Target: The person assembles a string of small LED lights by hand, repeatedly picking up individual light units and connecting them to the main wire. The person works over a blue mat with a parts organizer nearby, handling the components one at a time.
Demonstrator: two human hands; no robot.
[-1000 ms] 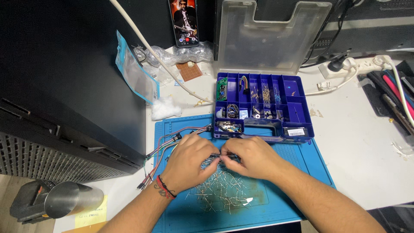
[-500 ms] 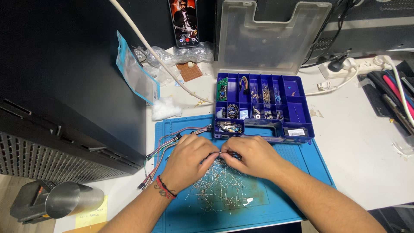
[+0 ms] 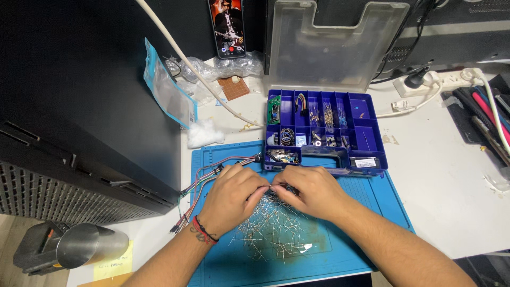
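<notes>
A loose heap of thin metal component leads (image 3: 271,231) lies spread on a blue work mat (image 3: 366,250), where a person's left hand (image 3: 231,197) and right hand (image 3: 313,192) meet fingertip to fingertip, both pinched together on a small bundle drawn from the top of the pile. Just beyond the knuckles sits an open blue compartment box (image 3: 324,130), its clear lid (image 3: 334,42) raised, with coloured jumper wires (image 3: 204,178) trailing off the mat's left edge. Farther out on the white desk (image 3: 451,202) are a tuft of cotton (image 3: 204,133), a propped phone (image 3: 229,26) and a power strip (image 3: 435,82).
</notes>
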